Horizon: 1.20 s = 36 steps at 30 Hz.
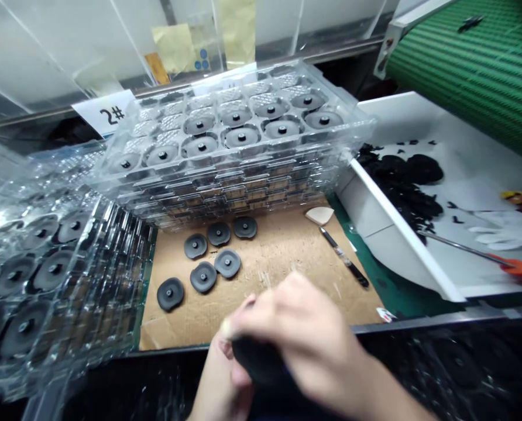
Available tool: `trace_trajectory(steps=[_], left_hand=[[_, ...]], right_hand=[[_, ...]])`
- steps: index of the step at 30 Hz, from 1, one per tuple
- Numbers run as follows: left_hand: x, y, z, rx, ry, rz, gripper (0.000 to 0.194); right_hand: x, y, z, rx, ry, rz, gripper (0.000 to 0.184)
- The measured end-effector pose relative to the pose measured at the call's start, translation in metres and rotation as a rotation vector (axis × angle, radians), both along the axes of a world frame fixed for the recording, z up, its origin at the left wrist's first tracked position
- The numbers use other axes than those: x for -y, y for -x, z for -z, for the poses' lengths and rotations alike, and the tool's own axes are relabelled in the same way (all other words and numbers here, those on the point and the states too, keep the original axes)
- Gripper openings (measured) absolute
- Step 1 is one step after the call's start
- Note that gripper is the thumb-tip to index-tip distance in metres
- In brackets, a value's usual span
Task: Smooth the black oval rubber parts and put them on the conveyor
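Both hands sit low and centre in the head view, blurred by motion, with the right hand (pixel 307 333) curled narrowly over a black moulded disc (pixel 257 359) and the left hand (pixel 226 377) closed against its near side, so the disc is held between them, partly hidden by the fingers. Just ahead of the hands lies a cardboard sheet (pixel 287 263) with six similar discs (pixel 203 276), each with a raised centre, loosely grouped toward its left. Beyond the sheet, a stack of clear plastic trays (pixel 226 187) holds more discs in round pockets in its top layer, and another clear stack (pixel 45 275) lies left of the hands. To the right of the hands, a black-handled craft knife (pixel 344 257) and a pale wedge-shaped pad (pixel 319 215) rest on the cardboard, apart from the discs, while a white bin (pixel 397 234) farther right holds black scraps (pixel 401 187), a white glove (pixel 507 231) and an orange-handled tool (pixel 518 270)
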<state>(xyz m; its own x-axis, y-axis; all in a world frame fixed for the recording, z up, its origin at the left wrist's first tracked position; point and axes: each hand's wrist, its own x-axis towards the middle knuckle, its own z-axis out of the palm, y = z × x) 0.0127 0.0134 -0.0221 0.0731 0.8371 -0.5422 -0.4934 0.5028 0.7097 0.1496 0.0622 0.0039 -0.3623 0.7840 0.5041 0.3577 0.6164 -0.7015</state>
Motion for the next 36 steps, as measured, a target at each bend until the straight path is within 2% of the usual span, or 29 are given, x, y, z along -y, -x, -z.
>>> trace_trajectory(steps=[2,3,4,7,9,11,14,17,19,21,23,24,26,28,29,31,33,34,36], left_hand=[[-0.003,0.001,0.000,0.091,0.009,-0.106,0.071],[-0.005,0.002,-0.001,0.138,0.012,-0.158,0.069],[-0.007,0.003,-0.001,0.177,0.011,-0.200,0.065],[-0.010,0.003,-0.001,0.237,-0.004,-0.249,0.062],[-0.011,0.002,0.000,0.248,0.007,-0.239,0.062],[-0.011,0.000,0.001,0.248,0.031,-0.213,0.064],[-0.011,-0.006,-0.001,0.238,0.065,-0.177,0.067],[-0.009,-0.010,-0.005,0.267,0.053,-0.117,0.067],[-0.008,-0.008,-0.007,0.279,0.028,-0.100,0.061],[-0.007,-0.005,-0.006,0.250,0.020,-0.127,0.056],[-0.005,-0.002,-0.004,0.215,0.044,-0.128,0.055],[-0.004,-0.002,-0.002,0.218,0.059,-0.107,0.057],[-0.003,-0.002,-0.002,0.254,0.055,-0.044,0.061],[-0.003,-0.002,-0.005,0.290,0.014,0.011,0.066],[-0.004,-0.001,-0.007,0.298,0.006,0.031,0.065],[-0.006,0.000,-0.011,0.290,0.043,0.052,0.057],[-0.007,0.001,-0.011,0.281,0.089,0.044,0.052],[-0.006,0.001,-0.009,0.284,0.098,0.041,0.051],[-0.005,0.001,-0.003,0.303,0.081,0.063,0.053]], right_hand=[[-0.005,-0.012,0.019,0.110,0.314,0.136,0.025],[-0.004,-0.018,0.031,0.163,0.419,0.206,0.023],[0.000,-0.022,0.044,0.197,0.473,0.241,0.022],[0.020,-0.026,0.083,0.212,0.499,0.181,0.023],[0.032,-0.025,0.093,0.200,0.506,0.166,0.022],[0.036,-0.022,0.082,0.175,0.522,0.201,0.023],[0.028,-0.015,0.038,0.017,0.461,0.297,0.024],[0.023,-0.004,-0.003,-0.100,0.148,0.259,0.025],[0.023,0.001,-0.017,-0.054,0.024,0.146,0.025],[0.023,0.002,-0.020,0.037,0.095,0.059,0.024],[0.021,0.003,-0.019,0.105,0.208,0.037,0.022],[0.020,0.004,-0.018,0.097,0.208,0.074,0.022],[0.019,0.005,-0.015,0.017,0.107,0.155,0.021],[0.022,0.003,-0.012,-0.057,0.010,0.148,0.021],[0.024,-0.001,-0.011,-0.049,0.011,0.111,0.021],[0.029,-0.011,-0.010,0.048,0.088,0.036,0.020],[0.030,-0.020,-0.010,0.177,0.160,0.080,0.021],[0.029,-0.022,-0.011,0.232,0.154,0.132,0.023],[0.021,-0.021,-0.014,0.272,0.034,0.189,0.027]])
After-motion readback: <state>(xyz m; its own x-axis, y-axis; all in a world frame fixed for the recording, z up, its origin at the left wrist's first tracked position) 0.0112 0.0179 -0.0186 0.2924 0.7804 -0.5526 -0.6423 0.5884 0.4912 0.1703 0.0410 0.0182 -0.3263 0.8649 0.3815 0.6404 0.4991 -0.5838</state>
